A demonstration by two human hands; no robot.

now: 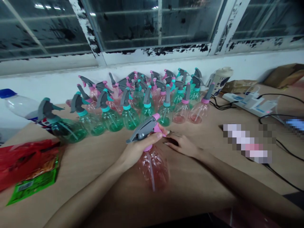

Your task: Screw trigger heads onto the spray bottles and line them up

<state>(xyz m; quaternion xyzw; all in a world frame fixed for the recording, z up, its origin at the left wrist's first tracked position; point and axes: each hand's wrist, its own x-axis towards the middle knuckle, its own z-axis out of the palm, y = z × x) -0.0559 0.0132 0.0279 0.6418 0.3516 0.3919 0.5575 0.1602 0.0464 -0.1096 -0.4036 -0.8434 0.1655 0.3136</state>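
Note:
A clear pink spray bottle (155,171) with a grey and pink trigger head stands near the front of the table. My left hand (144,142) is wrapped round its neck, just under the trigger head. My right hand (181,144) rests on the tabletop to the right of the bottle, its fingers stretched toward the pink trigger. Whether its fingertips touch the trigger I cannot tell. Behind both hands stand several more spray bottles in rows, among them a green one (130,119) and a pink one (181,114).
At left lie a red plastic bag (19,161), a green snack packet (35,186) and a tilted bottle with a blue cap (8,92). At right are a paper cup (222,77), a power strip (251,104) with black cables and a blurred-out object (247,142). Windows rise behind.

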